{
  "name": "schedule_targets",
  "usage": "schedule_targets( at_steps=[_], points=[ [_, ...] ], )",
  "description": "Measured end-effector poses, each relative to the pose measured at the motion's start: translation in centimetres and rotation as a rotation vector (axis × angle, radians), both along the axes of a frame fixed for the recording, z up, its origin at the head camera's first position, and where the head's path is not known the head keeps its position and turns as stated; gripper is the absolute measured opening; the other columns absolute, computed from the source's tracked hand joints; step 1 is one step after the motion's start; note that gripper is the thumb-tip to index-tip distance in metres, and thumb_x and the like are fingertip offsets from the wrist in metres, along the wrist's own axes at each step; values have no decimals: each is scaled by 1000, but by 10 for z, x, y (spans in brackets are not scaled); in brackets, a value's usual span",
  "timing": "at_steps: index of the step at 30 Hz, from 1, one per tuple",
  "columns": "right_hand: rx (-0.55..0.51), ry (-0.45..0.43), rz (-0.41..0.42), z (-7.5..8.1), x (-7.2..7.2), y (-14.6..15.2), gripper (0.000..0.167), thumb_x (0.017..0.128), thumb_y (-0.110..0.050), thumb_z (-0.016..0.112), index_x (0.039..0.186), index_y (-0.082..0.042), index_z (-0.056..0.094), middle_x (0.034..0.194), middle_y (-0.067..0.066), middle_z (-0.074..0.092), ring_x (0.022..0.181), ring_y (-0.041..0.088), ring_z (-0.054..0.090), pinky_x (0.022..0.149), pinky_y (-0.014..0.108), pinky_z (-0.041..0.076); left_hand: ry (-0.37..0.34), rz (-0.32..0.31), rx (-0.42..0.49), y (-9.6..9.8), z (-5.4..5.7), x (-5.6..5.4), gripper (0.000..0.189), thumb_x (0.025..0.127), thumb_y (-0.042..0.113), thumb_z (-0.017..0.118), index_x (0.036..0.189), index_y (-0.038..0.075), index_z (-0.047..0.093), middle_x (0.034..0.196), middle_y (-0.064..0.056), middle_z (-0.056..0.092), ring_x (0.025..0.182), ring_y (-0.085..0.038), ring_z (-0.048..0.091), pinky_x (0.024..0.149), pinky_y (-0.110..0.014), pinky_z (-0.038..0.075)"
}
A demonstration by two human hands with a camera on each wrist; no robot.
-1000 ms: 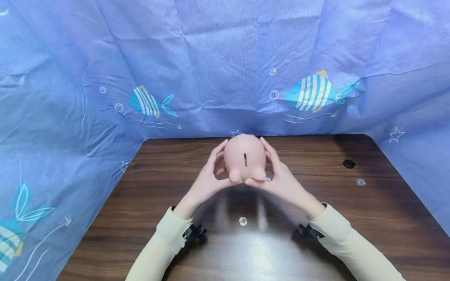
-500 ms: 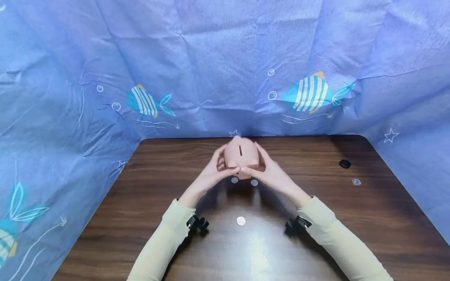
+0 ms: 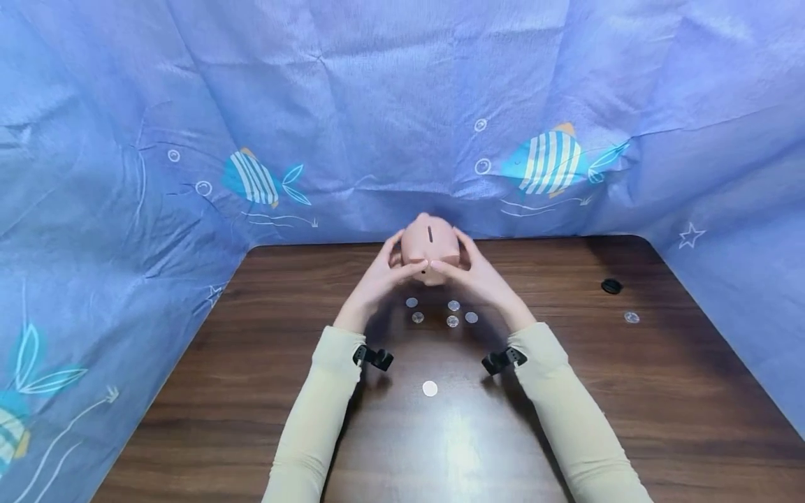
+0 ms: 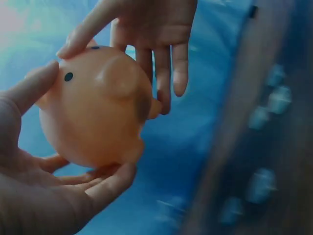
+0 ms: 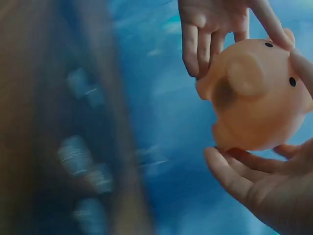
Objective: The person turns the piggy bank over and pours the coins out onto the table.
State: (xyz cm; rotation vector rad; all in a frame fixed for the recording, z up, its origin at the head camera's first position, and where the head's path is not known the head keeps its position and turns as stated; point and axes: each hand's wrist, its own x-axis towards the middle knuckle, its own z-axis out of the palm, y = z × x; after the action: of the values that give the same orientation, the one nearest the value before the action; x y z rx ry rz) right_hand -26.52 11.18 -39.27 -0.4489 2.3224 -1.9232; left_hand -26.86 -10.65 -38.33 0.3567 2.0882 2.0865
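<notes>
A pink piggy bank (image 3: pixel 430 244) is held up over the far part of the table. My left hand (image 3: pixel 380 279) grips its left side and my right hand (image 3: pixel 481 279) its right, thumbs meeting near the eyes. Its coin slot faces up in the head view. Both wrist views show the snout and a dark round patch on the underside. Below it several coins lie on the table, among them a left coin (image 3: pixel 411 302) and a right coin (image 3: pixel 472 318). Another coin (image 3: pixel 430 388) lies nearer, between the forearms.
On the right of the brown wooden table (image 3: pixel 251 363) lie a black round cap (image 3: pixel 611 286) and a single coin (image 3: pixel 632 317). A blue fish-printed cloth (image 3: pixel 390 105) hangs behind the far edge and along both sides.
The piggy bank has tipped, its snout now towards me, and has then risen away from me with both hands. More coins show on the table beneath it.
</notes>
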Motion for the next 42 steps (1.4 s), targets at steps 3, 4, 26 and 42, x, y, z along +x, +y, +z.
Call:
schedule_targets(
  at_steps=[3, 4, 26, 42],
  points=[
    [42, -138, -14, -23, -8, -4, 91, 97, -41, 67, 163, -20, 8, 155, 20, 35, 127, 36, 50, 101, 54, 48, -130, 10, -13, 3, -22, -7, 83, 93, 20, 71, 160, 17, 22, 145, -22, 48, 128, -34, 53, 108, -54, 43],
    [54, -155, -21, -26, -8, -4, 91, 97, -44, 65, 163, -20, 7, 157, 20, 33, 128, 37, 49, 101, 55, 48, -144, 10, -15, 4, -26, -8, 82, 93, 21, 71, 160, 16, 22, 144, -23, 49, 127, -34, 54, 108, -56, 42],
    [75, -112, -28, -17, 1, 1, 85, 103, -38, 57, 162, -12, 3, 156, 29, 31, 124, 43, 53, 96, 55, 52, -194, 18, 57, 12, -16, 0, 74, 96, 20, 68, 157, 14, 26, 146, -21, 42, 124, -40, 56, 107, -55, 43],
    [-95, 405, -31, 37, 40, -7, 94, 92, -40, 74, 159, -12, 13, 155, 23, 34, 131, 37, 48, 105, 46, 47, 368, -89, 19, -7, 43, 35, 93, 90, 30, 79, 161, 15, 20, 148, -19, 47, 130, -29, 53, 108, -45, 44]
  ],
)
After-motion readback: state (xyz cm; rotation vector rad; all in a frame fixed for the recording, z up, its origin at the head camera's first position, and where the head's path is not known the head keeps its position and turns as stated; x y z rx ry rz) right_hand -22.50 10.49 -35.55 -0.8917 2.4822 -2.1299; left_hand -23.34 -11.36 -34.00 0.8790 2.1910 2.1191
